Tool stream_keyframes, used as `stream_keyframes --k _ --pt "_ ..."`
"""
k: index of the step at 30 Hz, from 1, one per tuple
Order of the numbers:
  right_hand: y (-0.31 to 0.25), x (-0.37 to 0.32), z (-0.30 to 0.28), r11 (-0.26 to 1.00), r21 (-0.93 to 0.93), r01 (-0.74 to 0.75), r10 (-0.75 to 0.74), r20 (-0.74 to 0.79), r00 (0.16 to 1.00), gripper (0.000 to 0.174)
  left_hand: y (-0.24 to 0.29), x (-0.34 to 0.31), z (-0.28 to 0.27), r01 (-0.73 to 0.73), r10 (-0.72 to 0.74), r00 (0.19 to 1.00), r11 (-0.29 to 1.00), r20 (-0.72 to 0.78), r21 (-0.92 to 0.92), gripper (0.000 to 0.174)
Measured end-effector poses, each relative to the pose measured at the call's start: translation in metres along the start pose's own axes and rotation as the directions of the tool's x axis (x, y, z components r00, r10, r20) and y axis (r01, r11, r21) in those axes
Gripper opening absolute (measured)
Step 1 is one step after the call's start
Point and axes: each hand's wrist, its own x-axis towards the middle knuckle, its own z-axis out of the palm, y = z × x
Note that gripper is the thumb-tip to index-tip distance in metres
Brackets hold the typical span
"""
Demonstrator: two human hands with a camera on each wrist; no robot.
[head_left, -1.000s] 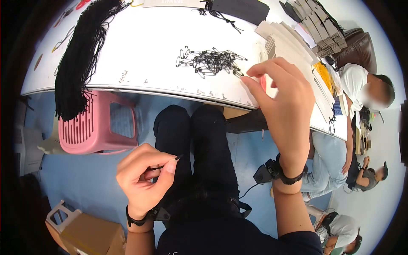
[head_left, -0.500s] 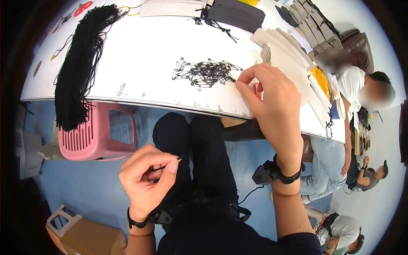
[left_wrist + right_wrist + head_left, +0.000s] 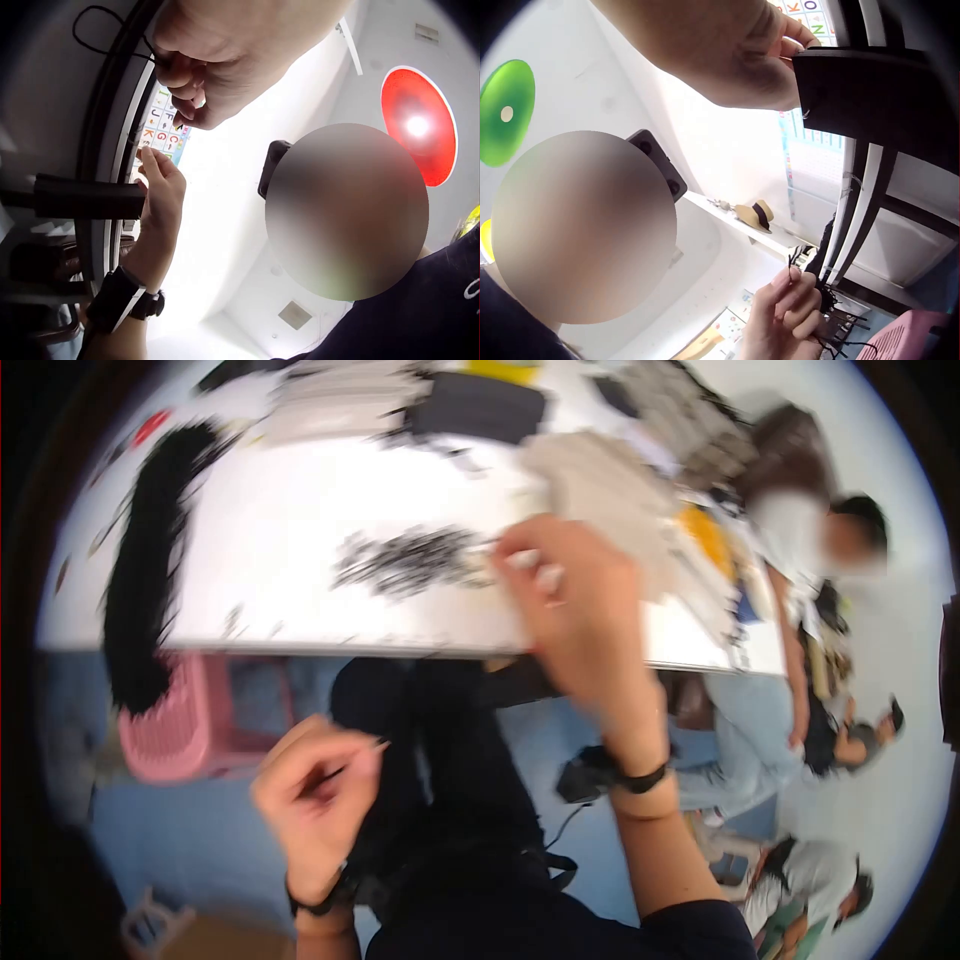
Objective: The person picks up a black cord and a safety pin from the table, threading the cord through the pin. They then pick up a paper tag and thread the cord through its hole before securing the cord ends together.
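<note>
My left hand (image 3: 318, 800) pinches a thin black cord between thumb and forefinger, held low over my lap. In the left wrist view a loop of that cord (image 3: 109, 52) hangs out past the fingers. My right hand (image 3: 590, 600) reaches over the table, thumb and forefinger tips brought close together at the right edge of a pile of black safety pins (image 3: 405, 560). Motion blur covers these fingertips, so I cannot tell whether a pin is between them. The table edge hides them in the right wrist view.
A thick bundle of black cords (image 3: 140, 575) hangs over the front table edge at left, above a pink stool (image 3: 180, 735). Grey card stacks (image 3: 600, 480) and a dark case (image 3: 480, 408) lie behind the pins. Other people sit at right.
The head view has swung, so the table scene sits lower and further left. My right hand stays beside the pin pile, fingertips at its edge. My left hand keeps its pinch on the cord.
</note>
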Motion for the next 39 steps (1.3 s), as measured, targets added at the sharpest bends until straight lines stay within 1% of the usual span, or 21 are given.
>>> stream_keyframes --k 1,2,3,4,5,6,7,8,10,12,15,19,21,26,28,30,32,33,34,37,39 --pt "-0.005 -0.002 -0.002 0.998 -0.021 0.052 -0.052 -0.009 0.999 0.012 -0.01 -0.002 -0.005 -0.078 0.077 0.997 0.996 0.023 0.046 0.006" --pt "-0.008 -0.005 -0.005 0.996 0.069 0.064 -0.063 -0.013 0.998 0.011 -0.013 -0.005 -0.003 -0.039 0.041 0.998 0.999 -0.055 0.025 0.006" --pt "-0.018 -0.006 -0.013 0.998 0.023 0.063 -0.063 0.019 0.998 0.01 -0.021 -0.007 -0.01 -0.003 0.006 0.999 0.998 -0.05 0.055 0.007" --pt "-0.02 -0.015 -0.004 0.997 0.065 0.052 -0.049 -0.049 0.998 0.012 -0.033 -0.002 -0.009 -0.189 0.194 0.979 0.978 -0.061 0.087 0.008" --pt "-0.031 -0.022 -0.01 0.997 0.068 -0.032 0.032 -0.004 0.999 0.014 -0.033 -0.005 -0.014 -0.08 0.094 0.994 0.971 -0.055 0.224 0.006" --pt "-0.037 -0.033 -0.013 0.988 0.155 -0.003 0.009 -0.038 0.999 0.016 -0.038 -0.001 -0.012 -0.11 0.112 0.994 0.992 -0.017 0.066 0.008" --pt "-0.047 -0.042 -0.02 0.988 0.148 0.049 -0.056 0.046 0.997 0.014 -0.003 0.002 0.001 -0.166 0.163 0.984 0.985 0.07 0.045 0.01" --pt "-0.046 -0.053 -0.011 0.976 0.187 0.115 -0.094 -0.113 0.989 0.017 0.001 0.003 0.01 -0.201 0.2 0.979 0.98 0.051 0.017 0.011" --pt "-0.051 -0.068 -0.015 0.945 0.317 0.078 -0.041 -0.122 0.992 0.013 0.003 0.006 0.016 -0.28 0.276 0.959 0.957 0.062 0.074 0.013" --pt "-0.053 -0.079 -0.017 0.911 0.411 -0.03 0.049 -0.037 0.998 0.013 0.003 0.005 0.023 -0.27 0.266 0.962 0.96 0.064 0.074 0.014" --pt "-0.054 -0.09 -0.016 0.888 0.452 -0.087 0.138 -0.08 0.987 0.019 0.005 0.001 0.03 -0.262 0.255 0.964 0.959 0.069 0.113 0.014" --pt "-0.046 -0.097 -0.006 0.89 0.453 -0.041 0.121 -0.148 0.982 0.03 0.003 0.0 0.033 -0.274 0.258 0.96 0.948 0.113 0.161 0.015" --pt "-0.041 -0.098 -0.003 0.878 0.474 0.059 0.048 -0.211 0.976 0.031 0.001 -0.001 0.035 -0.262 0.248 0.962 0.955 0.112 0.138 0.015" --pt "-0.038 -0.098 -0.009 0.892 0.452 0.022 0.067 -0.181 0.981 0.029 -0.005 0.0 0.036 -0.292 0.258 0.949 0.935 0.18 0.199 0.014" --pt "-0.038 -0.101 -0.009 0.909 0.418 -0.003 0.074 -0.153 0.986 0.03 -0.028 -0.005 0.02 -0.111 0.072 0.983 0.966 0.17 0.232 0.01" --pt "-0.041 -0.101 -0.015 0.913 0.379 -0.151 0.207 -0.11 0.972 0.033 -0.018 -0.002 0.036 -0.26 0.248 0.964 0.955 0.093 0.143 0.008" --pt "-0.046 -0.102 -0.012 0.804 0.505 -0.314 0.405 -0.077 0.911 0.031 -0.005 -0.004 0.044 -0.121 0.117 0.991 0.991 0.058 0.066 0.008" --pt "-0.049 -0.105 -0.005 0.736 0.613 -0.288 0.457 -0.137 0.879 0.033 0.002 -0.002 0.047 -0.154 0.148 0.987 0.984 0.066 0.095 0.009" --pt "-0.044 -0.104 -0.015 0.806 0.497 -0.32 0.362 0.013 0.932 0.036 0.005 0.001 0.048 -0.186 0.178 0.981 0.976 0.079 0.117 0.01" --pt "-0.05 -0.104 -0.01 0.813 0.486 -0.321 0.338 0.054 0.939 0.038 0.001 0.004 0.045 -0.251 0.24 0.964 0.963 0.116 0.096 0.012" --pt "-0.048 -0.108 0.005 0.737 0.639 -0.221 0.388 -0.132 0.912 0.033 0.0 0.004 0.043 -0.26 0.247 0.961 0.961 0.127 0.097 0.013"
